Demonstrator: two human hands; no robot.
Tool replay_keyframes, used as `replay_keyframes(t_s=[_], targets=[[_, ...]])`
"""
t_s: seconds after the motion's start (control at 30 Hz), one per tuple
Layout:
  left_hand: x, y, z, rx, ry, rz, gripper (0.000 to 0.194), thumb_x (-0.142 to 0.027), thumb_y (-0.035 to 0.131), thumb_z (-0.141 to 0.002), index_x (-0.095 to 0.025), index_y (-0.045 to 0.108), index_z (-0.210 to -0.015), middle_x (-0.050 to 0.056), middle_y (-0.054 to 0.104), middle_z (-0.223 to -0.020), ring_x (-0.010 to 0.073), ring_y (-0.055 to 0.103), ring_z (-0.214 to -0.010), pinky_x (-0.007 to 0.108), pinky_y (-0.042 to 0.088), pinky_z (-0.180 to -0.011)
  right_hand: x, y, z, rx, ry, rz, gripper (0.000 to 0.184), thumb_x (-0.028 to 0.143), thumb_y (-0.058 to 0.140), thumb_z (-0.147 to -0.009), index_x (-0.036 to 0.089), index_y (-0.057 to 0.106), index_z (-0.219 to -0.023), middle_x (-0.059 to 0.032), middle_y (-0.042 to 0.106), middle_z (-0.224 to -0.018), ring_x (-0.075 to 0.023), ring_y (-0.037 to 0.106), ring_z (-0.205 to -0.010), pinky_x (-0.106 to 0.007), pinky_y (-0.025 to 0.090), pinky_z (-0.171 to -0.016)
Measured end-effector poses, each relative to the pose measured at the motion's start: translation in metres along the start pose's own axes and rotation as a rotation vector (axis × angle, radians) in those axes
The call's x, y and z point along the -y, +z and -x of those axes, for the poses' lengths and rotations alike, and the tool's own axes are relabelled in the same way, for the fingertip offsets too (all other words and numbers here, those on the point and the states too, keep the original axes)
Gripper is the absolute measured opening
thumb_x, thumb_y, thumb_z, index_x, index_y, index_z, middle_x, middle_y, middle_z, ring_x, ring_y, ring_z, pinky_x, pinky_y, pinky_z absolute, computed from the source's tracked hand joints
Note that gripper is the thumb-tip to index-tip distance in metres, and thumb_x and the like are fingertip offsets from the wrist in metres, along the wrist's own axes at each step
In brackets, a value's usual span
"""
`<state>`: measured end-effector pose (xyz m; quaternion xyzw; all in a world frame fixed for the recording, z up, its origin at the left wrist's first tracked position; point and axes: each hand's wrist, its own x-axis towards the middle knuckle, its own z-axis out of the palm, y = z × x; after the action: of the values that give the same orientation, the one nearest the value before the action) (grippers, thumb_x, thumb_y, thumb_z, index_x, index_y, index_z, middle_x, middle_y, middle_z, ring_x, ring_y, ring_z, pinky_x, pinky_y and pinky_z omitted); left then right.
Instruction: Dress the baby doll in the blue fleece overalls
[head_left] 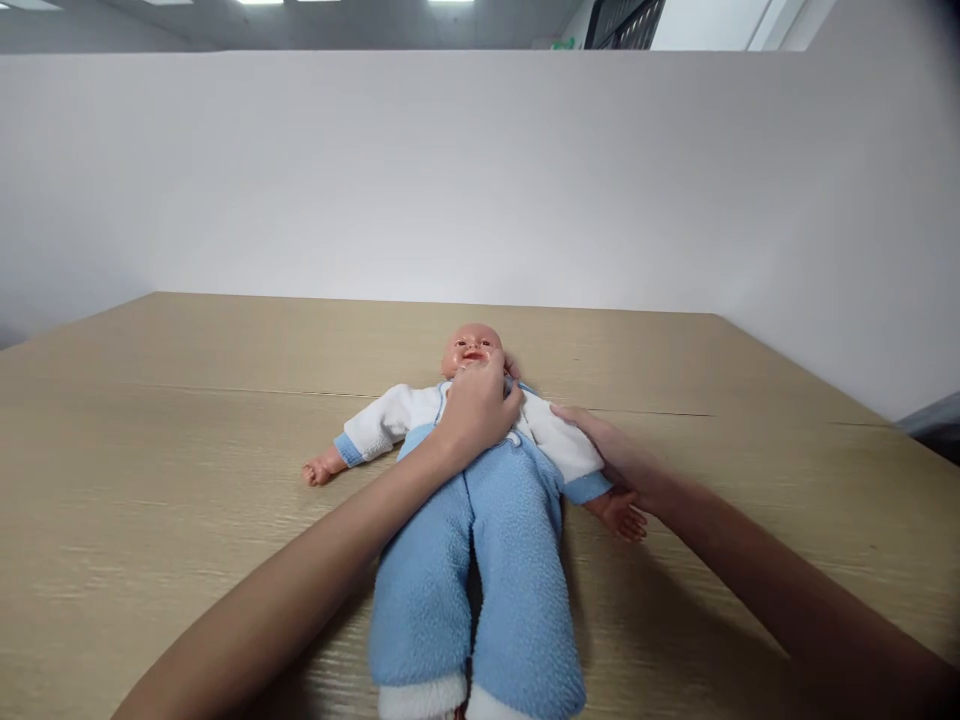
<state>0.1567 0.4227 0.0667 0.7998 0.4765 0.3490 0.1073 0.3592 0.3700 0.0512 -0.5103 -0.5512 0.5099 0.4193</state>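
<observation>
A baby doll (517, 560) lies face up on the table, its head at the far side and its legs toward me. It wears fleecy light-blue trousers and a white top with blue cuffs. My left hand (481, 402) is closed at the collar under the doll's chin, covering the neck and upper chest; its fingertips are partly hidden. Along the outer side of the sleeve on the right, my right hand (611, 445) is curled against the doll's arm (562, 440), with some fingers hidden beneath it. The doll's other arm (382, 425) stretches out to the left, untouched.
The wooden table (187, 500) has a thin seam running across it. A white partition (420, 180) rises behind its far edge and along the right. A dark grey object (937, 425) shows at the far right, beyond the table edge.
</observation>
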Motion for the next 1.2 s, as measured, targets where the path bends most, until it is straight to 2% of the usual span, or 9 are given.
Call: replay_keyframes(t_s=[0.1,0.2,0.27,0.37,0.53,0.83,1.0,1.1,1.2], targets=[[-0.002,0.000,0.001,0.030,0.015,-0.059,0.012,-0.015,0.058,-0.099,-0.020,0.060,-0.110,0.010,0.076,-0.103,0.0302,0.070,-0.101,0.041,0.048,-0.089,0.010,-0.017,0.031,0.147,0.284,0.042,0.059,0.070,0.080,-0.083,0.023,0.076,-0.119,-0.0049,0.074,-0.068,-0.0154,0.049,-0.039,-0.025,0.025,-0.031],[-0.003,0.001,0.001,0.055,0.009,-0.111,0.013,-0.017,0.057,-0.100,-0.018,0.062,-0.112,0.011,0.076,-0.101,0.0312,0.069,-0.102,0.042,0.048,-0.090,0.008,-0.036,0.048,0.141,0.283,0.170,0.082,0.065,0.089,-0.077,0.026,0.063,-0.145,-0.0029,0.076,-0.072,-0.0122,0.048,-0.042,-0.022,0.028,-0.036],[-0.004,0.001,0.001,0.069,0.001,-0.141,0.015,-0.018,0.057,-0.100,-0.017,0.062,-0.114,0.012,0.075,-0.100,0.0320,0.069,-0.101,0.043,0.048,-0.090,0.000,-0.051,0.051,0.082,0.193,0.247,0.077,0.064,0.090,-0.076,0.024,0.069,-0.138,-0.0054,0.079,-0.080,-0.0145,0.057,-0.051,-0.023,0.039,-0.042],[-0.005,0.000,0.001,0.077,0.000,-0.164,0.014,-0.019,0.057,-0.101,-0.017,0.063,-0.115,0.012,0.075,-0.101,0.0325,0.068,-0.104,0.043,0.048,-0.093,-0.017,-0.073,0.047,-0.035,0.051,0.321,0.061,0.063,0.093,-0.071,0.023,0.080,-0.114,-0.0104,0.082,-0.102,-0.0270,0.075,-0.083,-0.032,0.060,-0.064],[-0.008,-0.002,0.002,0.069,-0.025,-0.169,0.015,-0.021,0.062,-0.102,-0.018,0.061,-0.117,0.013,0.074,-0.110,0.0321,0.064,-0.116,0.042,0.048,-0.099,-0.037,-0.093,0.042,-0.087,0.055,0.323,0.058,0.065,0.090,-0.075,0.025,0.074,-0.114,-0.0106,0.081,-0.114,-0.0350,0.079,-0.101,-0.044,0.066,-0.088],[-0.008,-0.009,0.003,-0.014,0.069,-0.353,0.018,-0.036,0.062,-0.108,-0.019,0.063,-0.111,0.012,0.076,-0.104,0.0373,0.062,-0.119,0.051,0.044,-0.103,-0.043,-0.090,0.046,-0.201,-0.140,0.714,0.053,0.066,0.071,-0.093,0.025,0.065,-0.127,-0.0101,0.079,-0.117,-0.0339,0.076,-0.099,-0.049,0.062,-0.089],[-0.009,-0.015,0.003,-0.030,0.200,-0.331,0.020,-0.037,0.064,-0.107,-0.018,0.064,-0.112,0.013,0.071,-0.122,0.0363,0.057,-0.124,0.053,0.040,-0.112,-0.047,-0.089,0.045,-0.347,-0.632,1.058,0.045,0.056,0.067,-0.100,0.022,0.067,-0.128,-0.0182,0.070,-0.138,-0.0440,0.063,-0.130,-0.065,0.045,-0.112],[-0.015,-0.020,0.004,0.055,0.333,-0.187,0.016,-0.034,0.065,-0.106,-0.019,0.064,-0.111,0.009,0.071,-0.119,0.0321,0.057,-0.119,0.049,0.040,-0.112,-0.041,-0.071,0.055,-0.325,-0.799,1.013,0.032,0.037,0.066,-0.104,0.024,0.064,-0.133,-0.0154,0.068,-0.140,-0.0372,0.063,-0.131,-0.056,0.048,-0.112],[-0.023,-0.024,0.007,0.192,0.430,-0.073,0.013,-0.032,0.063,-0.107,-0.021,0.064,-0.112,0.008,0.071,-0.118,0.0296,0.059,-0.114,0.046,0.044,-0.103,-0.036,-0.043,0.067,-0.168,-0.679,0.794,0.029,0.034,0.064,-0.107,0.029,0.061,-0.135,-0.0070,0.073,-0.115,-0.0262,0.071,-0.101,-0.044,0.055,-0.096]])
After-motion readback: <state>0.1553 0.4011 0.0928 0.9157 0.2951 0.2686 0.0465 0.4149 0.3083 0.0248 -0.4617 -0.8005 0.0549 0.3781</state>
